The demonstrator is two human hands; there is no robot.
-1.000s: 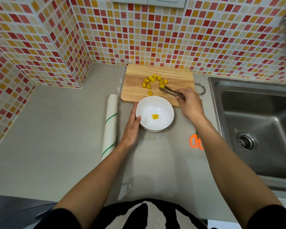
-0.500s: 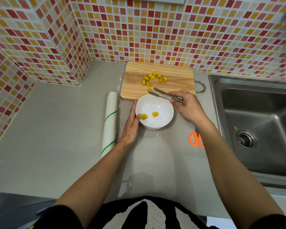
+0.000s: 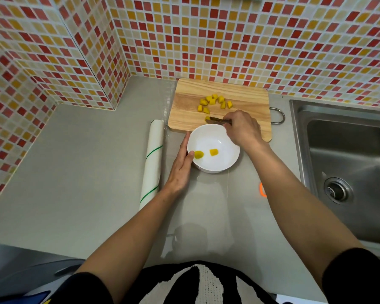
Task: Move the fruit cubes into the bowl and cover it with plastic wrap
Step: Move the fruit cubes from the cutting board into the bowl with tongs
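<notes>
A white bowl [image 3: 225,164] stands on the grey counter just in front of a wooden cutting board [image 3: 246,97]. Two yellow fruit cubes [image 3: 213,152] lie inside it. Several more cubes [image 3: 213,102] sit in a loose arc on the board. My left hand [image 3: 181,166] rests flat against the bowl's left side, thumb on its rim. My right hand [image 3: 242,127] grips metal tongs [image 3: 217,121] whose tips are at a single cube [image 3: 207,118] on the board's near edge. A white roll of plastic wrap [image 3: 152,163] with green stripes lies left of the bowl.
A steel sink [image 3: 347,163] takes up the right side. An orange object [image 3: 262,189] lies on the counter, mostly hidden by my right forearm. Tiled walls close off the back and left. A metal loop handle [image 3: 280,116] sticks out of the board's right end.
A second cube has landed in the bowl. My right hand with the tongs swung from the board to over the bowl and back to the lone cube. The left hand stayed put.
</notes>
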